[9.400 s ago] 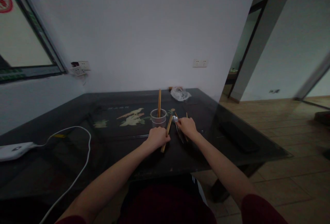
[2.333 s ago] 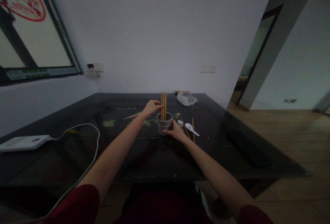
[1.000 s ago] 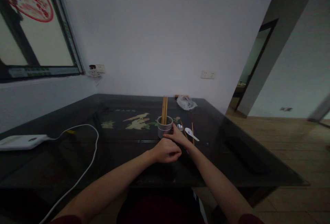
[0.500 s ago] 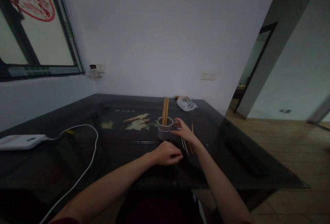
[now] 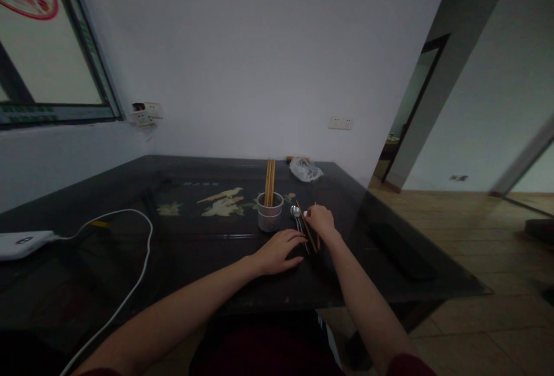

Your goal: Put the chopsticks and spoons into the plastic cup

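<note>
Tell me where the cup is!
In the head view, the cup stands on the table, just left of the metal spoons, beyond the left hand.

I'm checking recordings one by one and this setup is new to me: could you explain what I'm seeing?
No machine here: a person uses two bare hands, filmed by one camera worn on the head, looking forward and down. On the dark table, a cup holds chopsticks; beside it lie metal spoons and loose chopsticks. A plastic bag lies farther back. The left hand, fingers spread, is near the metal spoons. The right hand partly covers something white; whether it grips that, I can't tell.
</note>
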{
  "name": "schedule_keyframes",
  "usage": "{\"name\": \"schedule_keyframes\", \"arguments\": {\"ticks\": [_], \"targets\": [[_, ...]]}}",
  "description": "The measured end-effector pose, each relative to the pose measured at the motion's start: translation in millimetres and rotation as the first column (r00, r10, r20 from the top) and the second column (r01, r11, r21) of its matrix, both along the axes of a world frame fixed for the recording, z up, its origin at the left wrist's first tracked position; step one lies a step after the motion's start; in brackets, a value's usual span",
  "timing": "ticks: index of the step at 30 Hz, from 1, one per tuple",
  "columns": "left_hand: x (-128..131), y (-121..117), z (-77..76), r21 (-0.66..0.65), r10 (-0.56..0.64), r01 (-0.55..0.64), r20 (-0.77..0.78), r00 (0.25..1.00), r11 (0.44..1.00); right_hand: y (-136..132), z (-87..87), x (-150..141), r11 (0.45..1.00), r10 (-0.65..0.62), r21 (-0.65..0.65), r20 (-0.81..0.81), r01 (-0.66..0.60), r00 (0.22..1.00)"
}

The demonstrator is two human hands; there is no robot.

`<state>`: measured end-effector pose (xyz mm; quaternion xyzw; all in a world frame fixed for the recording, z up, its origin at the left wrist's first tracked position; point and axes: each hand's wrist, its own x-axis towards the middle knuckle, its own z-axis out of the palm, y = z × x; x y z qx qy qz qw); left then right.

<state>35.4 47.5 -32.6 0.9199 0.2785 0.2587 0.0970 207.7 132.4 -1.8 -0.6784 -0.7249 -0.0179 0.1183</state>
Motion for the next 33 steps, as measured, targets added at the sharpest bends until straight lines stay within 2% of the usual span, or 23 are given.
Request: {"name": "schedule_keyframes", "arguments": {"ticks": [8, 21, 27, 33], "targets": [[-1.7, 4.9, -8.2, -0.014, 0.014, -0.015, -0.062, 0.998, 1.0, -5.6, -5.6, -5.4, 1.0, 0.019, -0.007, 0.115, -0.018, 0.993], [-1.3, 3.9, -5.6, -0.051, 0.009, -0.012, -0.068, 0.998, 0.999, -9.5, -7.3, -11.8, 0.999, 0.037, 0.0, 0.133, -0.038, 0.99], [-1.4, 3.1, -4.0, -0.054, 0.007, -0.012, -0.086, 0.996, 0.998, -4.8, 1.2, -3.3, 1.0, -0.007, -0.003, 0.069, 0.007, 0.998], [-1.6, 5.4, -7.6, -0.047, 0.007, -0.011, -0.079, 0.997, 0.999, 5.2, 11.9, 25.3, 0.994, -0.104, -0.035, -0.08, 0.102, 0.991]]}}
